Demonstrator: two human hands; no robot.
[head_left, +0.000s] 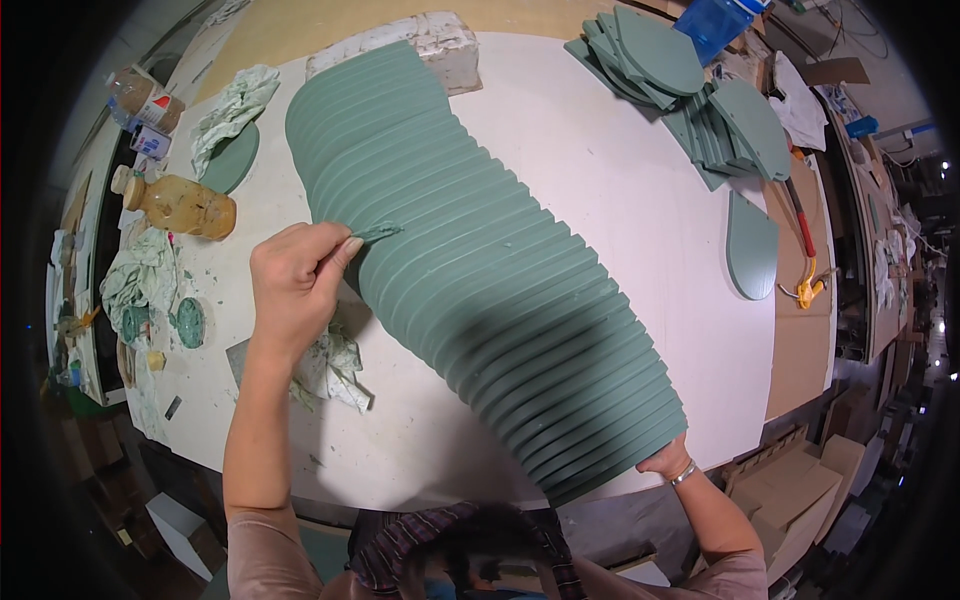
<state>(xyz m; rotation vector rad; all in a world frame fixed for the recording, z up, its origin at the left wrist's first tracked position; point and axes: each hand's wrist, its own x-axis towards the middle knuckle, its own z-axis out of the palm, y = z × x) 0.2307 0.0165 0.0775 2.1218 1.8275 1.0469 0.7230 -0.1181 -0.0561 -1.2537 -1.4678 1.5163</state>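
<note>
A long, curved green form (490, 250), built of many thin stacked layers with stepped edges, lies diagonally over the white table. My left hand (300, 270) is at its left side, fingers pinched on a thin, frayed green strip (378, 232) whose tip touches the ridges. I cannot make out exactly what the strip is. At the near right end of the form, my right hand (664, 458) holds it from below, its fingers mostly hidden. The far end rests by a whitish, stained block (455, 55).
Stacked green rounded panels (655, 55) and a single panel (752, 245) are on the right, near a red-handled tool (800, 215). On the left stand a yellowish bottle (190, 207), crumpled rags (240, 105) and a small green-smeared cup (190, 322). Cardboard boxes (790, 495) sit below.
</note>
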